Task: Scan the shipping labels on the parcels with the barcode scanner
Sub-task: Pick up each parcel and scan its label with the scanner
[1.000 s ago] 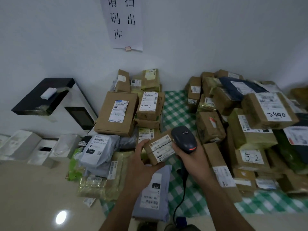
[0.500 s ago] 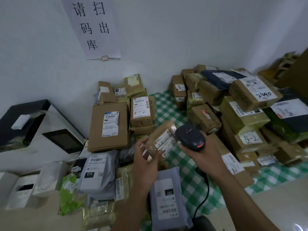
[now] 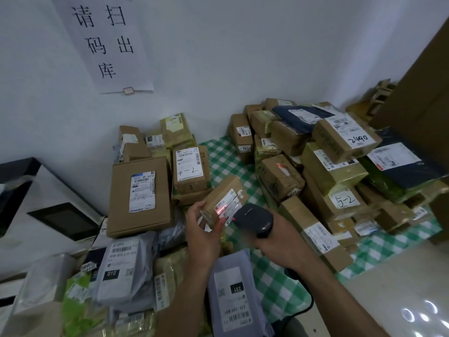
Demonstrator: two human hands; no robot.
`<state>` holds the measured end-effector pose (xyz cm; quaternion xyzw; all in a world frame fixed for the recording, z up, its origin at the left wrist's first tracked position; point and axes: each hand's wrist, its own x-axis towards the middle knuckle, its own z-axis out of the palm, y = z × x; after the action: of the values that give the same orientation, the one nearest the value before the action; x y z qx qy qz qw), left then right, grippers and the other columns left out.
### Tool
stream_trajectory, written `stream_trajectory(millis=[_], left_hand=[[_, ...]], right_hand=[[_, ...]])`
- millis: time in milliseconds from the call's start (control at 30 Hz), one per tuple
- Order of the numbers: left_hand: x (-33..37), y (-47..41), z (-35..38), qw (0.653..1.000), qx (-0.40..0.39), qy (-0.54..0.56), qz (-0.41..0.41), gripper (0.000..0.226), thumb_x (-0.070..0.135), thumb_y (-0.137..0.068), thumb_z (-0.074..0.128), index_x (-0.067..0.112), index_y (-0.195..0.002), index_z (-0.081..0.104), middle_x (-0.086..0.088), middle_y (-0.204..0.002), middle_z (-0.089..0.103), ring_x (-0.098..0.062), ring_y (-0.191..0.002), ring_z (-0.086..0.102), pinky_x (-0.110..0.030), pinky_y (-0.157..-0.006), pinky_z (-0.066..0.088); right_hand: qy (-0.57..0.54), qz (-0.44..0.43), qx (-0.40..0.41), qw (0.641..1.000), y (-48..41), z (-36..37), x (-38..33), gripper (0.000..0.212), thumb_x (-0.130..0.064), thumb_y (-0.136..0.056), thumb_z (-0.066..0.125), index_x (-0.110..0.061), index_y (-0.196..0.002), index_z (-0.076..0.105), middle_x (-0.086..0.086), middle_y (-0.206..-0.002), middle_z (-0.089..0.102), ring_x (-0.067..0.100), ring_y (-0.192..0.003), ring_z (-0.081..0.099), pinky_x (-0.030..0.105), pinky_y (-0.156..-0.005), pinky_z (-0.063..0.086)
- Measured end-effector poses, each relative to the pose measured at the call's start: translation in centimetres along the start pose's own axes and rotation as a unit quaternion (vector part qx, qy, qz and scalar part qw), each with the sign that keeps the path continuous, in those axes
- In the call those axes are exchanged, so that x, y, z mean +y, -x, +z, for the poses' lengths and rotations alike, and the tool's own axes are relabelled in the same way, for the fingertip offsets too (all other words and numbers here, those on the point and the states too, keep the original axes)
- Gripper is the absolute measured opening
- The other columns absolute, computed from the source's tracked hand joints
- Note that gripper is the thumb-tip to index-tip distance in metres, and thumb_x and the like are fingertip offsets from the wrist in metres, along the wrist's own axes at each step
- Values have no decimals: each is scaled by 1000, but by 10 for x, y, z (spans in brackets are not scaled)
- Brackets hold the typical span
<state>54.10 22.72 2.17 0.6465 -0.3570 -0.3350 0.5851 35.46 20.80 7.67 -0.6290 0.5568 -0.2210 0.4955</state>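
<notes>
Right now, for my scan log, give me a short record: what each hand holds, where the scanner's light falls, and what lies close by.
left hand: holds a small brown box, tilted, label up
right hand: grips the black scanner
scanner light: red line across the box's label
surface: green checked cloth
close by: grey bag marked 231 on the near side; box marked 4-2 behind

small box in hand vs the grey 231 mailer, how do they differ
The small box is brown cardboard; the grey mailer is a soft bag. The left hand holds the small box tilted, red scan light on its label; the grey mailer lies flat. Both carry white labels.
</notes>
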Motion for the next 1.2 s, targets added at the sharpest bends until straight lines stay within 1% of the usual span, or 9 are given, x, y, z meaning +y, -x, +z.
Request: stream_trajectory(millis=[133,233,433,633,733,867,967,1067,1200], left_hand=[[-8,0,0,1000,-1,12,-23,64,5,-80,87,40,-122,54,-3,-129,65,-13,-111,69,-39,-90,61],[-10,1,1,999,0,19,-35,65,5,-79,87,42,-121,55,-2,-128,66,-15,-112,69,-47,-93,60],[-9,1,5,999,3,5,-38,64,6,-78,88,44,-117,54,-2,-123,69,-13,-107,71,-39,-90,61],[-6,13,22,990,-20,12,-141,56,16,-83,84,34,-123,50,10,-114,66,-11,-96,71,-39,-84,62],[-15,24,43,978,-45,-3,-201,44,15,-84,80,30,-114,51,3,-111,67,-17,-98,70,-40,-84,62],[-35,41,74,963,-44,-45,-263,35,22,-85,82,18,-111,59,0,-108,68,-12,-95,65,-27,-74,52],[-50,50,95,954,-48,-69,-289,42,25,-85,82,14,-111,52,-2,-107,65,-13,-93,63,-32,-78,55],[-60,53,116,946,-86,-93,-299,42,22,-92,72,18,-120,41,0,-108,60,-18,-95,63,-32,-80,53],[-74,56,144,938,-151,-144,-278,25,24,-96,66,16,-119,62,-3,-114,71,-17,-97,67,-25,-77,52]], right_hand=[[13,10,5,1000,1,-2,1,63,-39,-78,87,-32,-133,57,-16,-108,71,1,-93,66,20,-73,51],[16,13,2,1000,1,-3,4,67,-43,-74,88,-34,-133,57,-14,-109,71,5,-93,68,22,-73,52],[25,8,-1,1000,1,-6,9,66,-38,-76,89,-34,-133,56,-18,-115,67,-1,-102,63,20,-80,51],[-10,34,53,998,2,-22,26,52,-37,-78,88,-41,-122,59,-16,-100,71,6,-84,69,23,-66,52],[-38,66,88,993,5,-37,39,38,-33,-80,87,-35,-108,61,-2,-89,74,17,-73,72,36,-65,60],[-53,82,112,989,11,-55,62,21,-22,-83,85,-19,-94,67,11,-68,68,14,-52,61,33,-54,49],[-60,104,115,986,11,-63,79,29,-35,-76,89,-25,-95,70,-5,-70,71,10,-64,66,32,-64,51],[-50,121,112,985,5,-69,92,58,-57,-62,88,-29,-109,68,-5,-88,76,15,-80,72,37,-72,58],[-33,136,100,985,-6,-78,103,56,-49,-66,91,-30,-112,65,-3,-93,75,18,-83,72,35,-71,57]])
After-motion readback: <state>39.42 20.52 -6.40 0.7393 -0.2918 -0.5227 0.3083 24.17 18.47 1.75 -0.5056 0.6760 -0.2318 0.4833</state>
